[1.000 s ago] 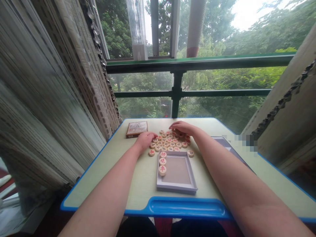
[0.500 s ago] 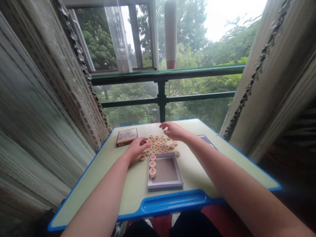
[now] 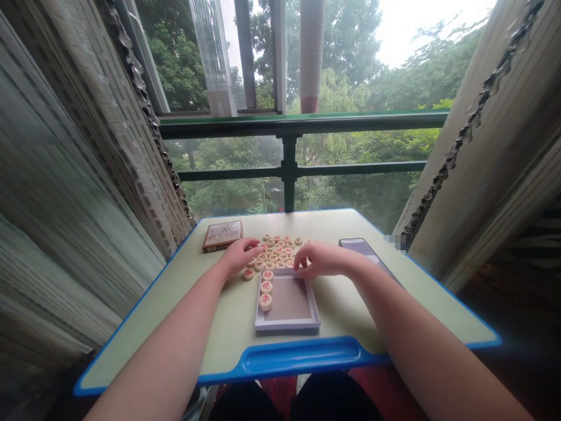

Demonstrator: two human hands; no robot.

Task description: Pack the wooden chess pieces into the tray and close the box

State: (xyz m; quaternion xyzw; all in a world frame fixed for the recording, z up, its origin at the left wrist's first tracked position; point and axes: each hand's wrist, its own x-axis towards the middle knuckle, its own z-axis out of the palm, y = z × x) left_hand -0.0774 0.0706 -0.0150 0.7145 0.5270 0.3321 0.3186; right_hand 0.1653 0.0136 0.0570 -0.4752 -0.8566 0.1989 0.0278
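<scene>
Many round xiangqi pieces [image 3: 279,251] with red and dark characters lie clustered on the table. My left hand [image 3: 240,255] is at the cluster's left side, open, fingers stretched over the nearest pieces. Beside it, one red-marked piece [image 3: 248,273] lies outside the open box. My right hand [image 3: 323,259] is at the far right corner of the shallow box tray [image 3: 316,316], fingers loosely bent downward and apart; no piece shows in them. It covers the cluster's right part. Three red-marked pieces [image 3: 265,287] stand in a column along the tray's left wall.
A brown-edged box lid [image 3: 222,234] with a printed top lies at the table's back left. A phone-like flat item [image 3: 357,245] is partly behind my right forearm. The table [image 3: 228,333] has a blue rim and a pen groove [image 3: 300,352] in front. Curtains hang on both sides.
My right hand has come back toward me from beyond the cluster to the tray's far right corner, its fingers now bent downward. My left hand stays at the cluster's left. The camera view shifted slightly.
</scene>
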